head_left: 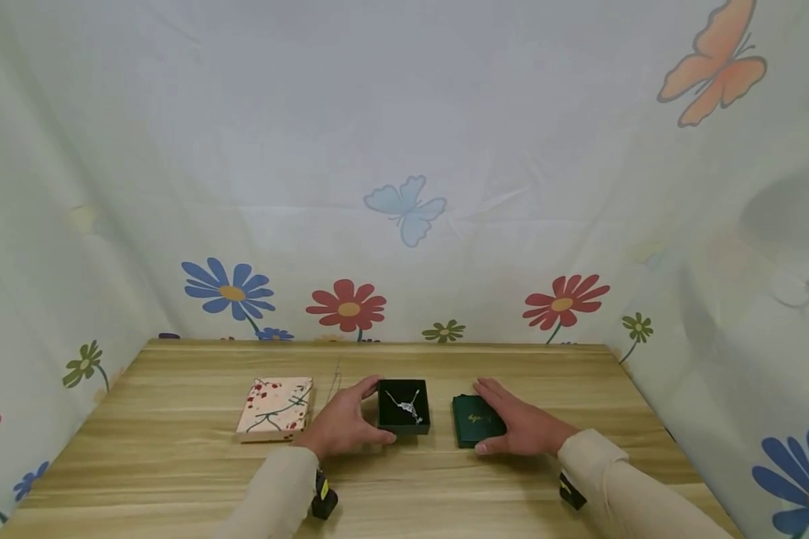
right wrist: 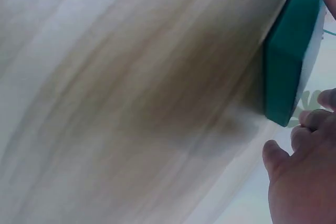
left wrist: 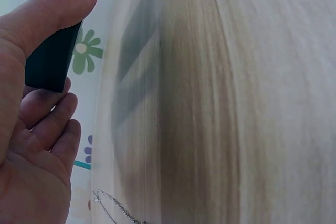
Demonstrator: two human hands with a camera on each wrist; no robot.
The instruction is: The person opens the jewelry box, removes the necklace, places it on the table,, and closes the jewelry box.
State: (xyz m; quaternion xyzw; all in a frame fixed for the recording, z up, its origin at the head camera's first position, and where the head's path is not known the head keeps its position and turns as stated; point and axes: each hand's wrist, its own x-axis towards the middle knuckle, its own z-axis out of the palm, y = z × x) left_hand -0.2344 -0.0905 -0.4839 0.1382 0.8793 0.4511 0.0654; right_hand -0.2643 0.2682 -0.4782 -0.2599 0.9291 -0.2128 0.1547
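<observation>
My left hand grips a small dark green jewelry box, thumb at its near side and fingers at the far left corner. Inside, on a black insert, lies a silver necklace with a pendant. The left wrist view shows the box between thumb and fingers, over its shadow. To the right, my right hand spans the green box lid, which has gold lettering on top. Its thumb is at the near edge and its fingers at the far edge; the right wrist view shows the lid low over the wood.
A pink floral-patterned box sits left of my left hand. Between them a thin silver chain lies on the wooden table. Behind the table's back edge hangs a white curtain printed with flowers and butterflies.
</observation>
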